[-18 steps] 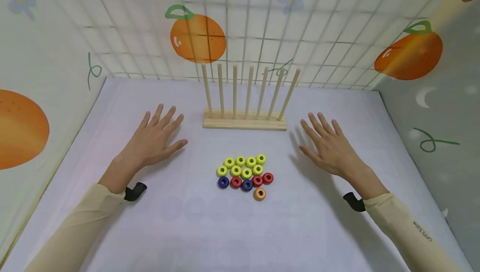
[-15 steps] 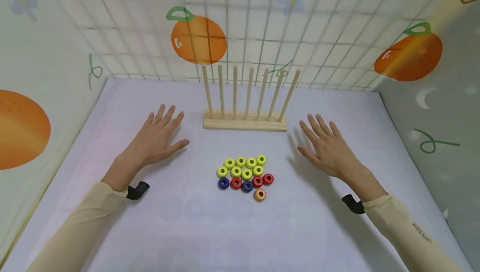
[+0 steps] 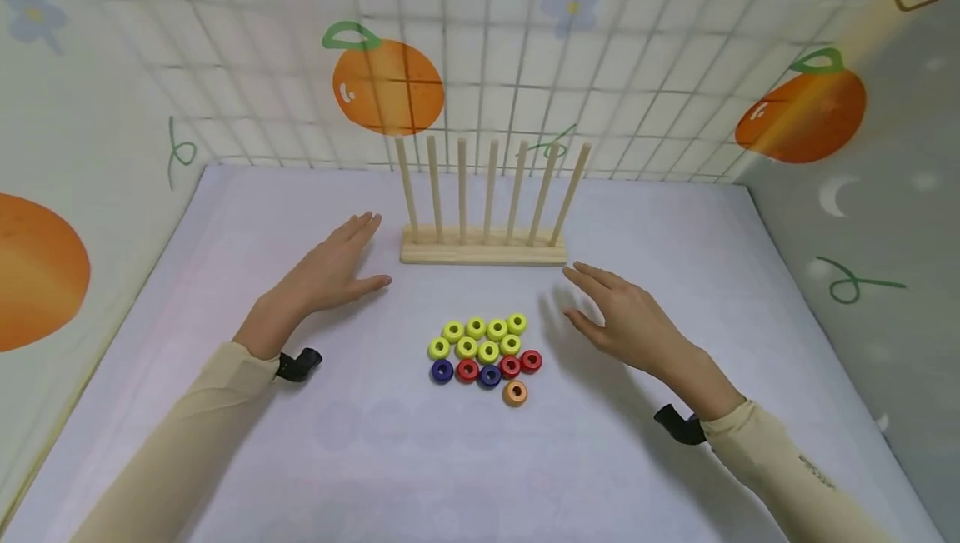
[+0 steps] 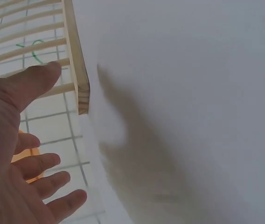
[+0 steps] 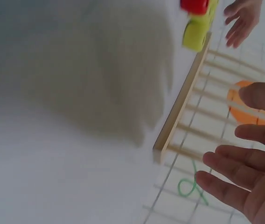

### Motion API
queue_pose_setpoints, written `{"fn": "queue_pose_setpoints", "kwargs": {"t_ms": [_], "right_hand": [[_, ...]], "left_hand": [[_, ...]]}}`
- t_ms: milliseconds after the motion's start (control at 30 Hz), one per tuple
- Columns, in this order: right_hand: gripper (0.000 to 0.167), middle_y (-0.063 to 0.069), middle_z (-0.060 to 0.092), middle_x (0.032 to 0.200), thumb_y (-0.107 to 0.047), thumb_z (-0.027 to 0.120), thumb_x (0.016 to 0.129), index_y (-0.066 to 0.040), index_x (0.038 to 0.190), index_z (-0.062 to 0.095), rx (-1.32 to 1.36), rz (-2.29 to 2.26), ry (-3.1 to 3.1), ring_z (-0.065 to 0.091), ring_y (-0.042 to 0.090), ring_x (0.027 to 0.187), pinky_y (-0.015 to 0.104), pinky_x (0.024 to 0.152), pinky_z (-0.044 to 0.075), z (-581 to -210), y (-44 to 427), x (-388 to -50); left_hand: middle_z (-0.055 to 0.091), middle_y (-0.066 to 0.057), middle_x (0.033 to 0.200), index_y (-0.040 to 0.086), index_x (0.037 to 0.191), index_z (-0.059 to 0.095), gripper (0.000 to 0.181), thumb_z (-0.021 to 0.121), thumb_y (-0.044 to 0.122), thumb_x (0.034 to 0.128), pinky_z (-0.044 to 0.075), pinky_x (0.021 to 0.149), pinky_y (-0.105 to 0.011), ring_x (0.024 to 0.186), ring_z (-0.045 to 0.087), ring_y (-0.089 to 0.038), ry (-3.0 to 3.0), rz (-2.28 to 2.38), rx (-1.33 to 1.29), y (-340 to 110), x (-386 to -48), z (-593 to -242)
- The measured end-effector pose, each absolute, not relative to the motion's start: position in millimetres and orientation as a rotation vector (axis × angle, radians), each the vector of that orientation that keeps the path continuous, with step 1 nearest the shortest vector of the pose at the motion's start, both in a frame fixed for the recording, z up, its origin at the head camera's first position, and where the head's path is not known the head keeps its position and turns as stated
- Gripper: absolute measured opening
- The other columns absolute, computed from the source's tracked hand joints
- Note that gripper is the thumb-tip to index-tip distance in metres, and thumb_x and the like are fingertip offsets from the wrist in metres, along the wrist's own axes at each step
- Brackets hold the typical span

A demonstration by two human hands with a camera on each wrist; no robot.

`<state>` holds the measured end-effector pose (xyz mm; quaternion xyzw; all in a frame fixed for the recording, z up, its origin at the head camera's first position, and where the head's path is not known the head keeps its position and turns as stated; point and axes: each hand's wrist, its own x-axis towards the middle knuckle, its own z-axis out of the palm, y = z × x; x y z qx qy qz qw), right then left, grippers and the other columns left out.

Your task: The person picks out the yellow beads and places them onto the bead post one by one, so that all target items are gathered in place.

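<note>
- the left hand [image 3: 318, 272] and right hand [image 3: 637, 322] are relaxed, fingers loosely extended, holding nothing.
- the beads [image 3: 488, 359] lie at the table's [image 3: 390, 468] middle, nearer than the peg rack [image 3: 483, 255].
- probably light, hard and slick, they may roll; pinch opposite outer sides.
- the peg rack looks stiff; steady it low.
</note>
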<state>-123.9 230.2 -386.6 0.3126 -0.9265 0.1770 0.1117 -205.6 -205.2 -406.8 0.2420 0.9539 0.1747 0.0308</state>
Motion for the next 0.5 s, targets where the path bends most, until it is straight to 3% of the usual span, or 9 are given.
{"fn": "queue_pose_setpoints", "kwargs": {"t_ms": [233,500], "right_hand": [[0.054,0.02,0.061,0.132,-0.014,0.078,0.086,-0.001,0.135,0.06,1.018,0.593,-2.704,0.06,0.035,0.119,0.049,0.093,0.05,-388.8,204.0,-120.1],[0.047,0.02,0.059,0.136,-0.003,0.076,0.085,-0.002,0.131,0.064,1.132,0.729,-2.769,0.059,0.033,0.122,0.045,0.094,0.051,-397.0,181.8,-119.8]], "left_hand": [[0.023,-0.023,0.161,0.0,0.158,0.018,0.104,0.082,0.034,0.0838,0.02,0.116,-0.052,0.146,0.022,-0.041,2.847,0.741,0.701,-195.4,-220.9,-408.8],[0.027,-0.018,0.16,0.012,0.16,0.024,0.109,0.09,0.029,0.0753,0.044,0.101,-0.05,0.127,0.05,-0.043,2.749,1.004,0.593,-182.6,-241.0,-420.9]]}}
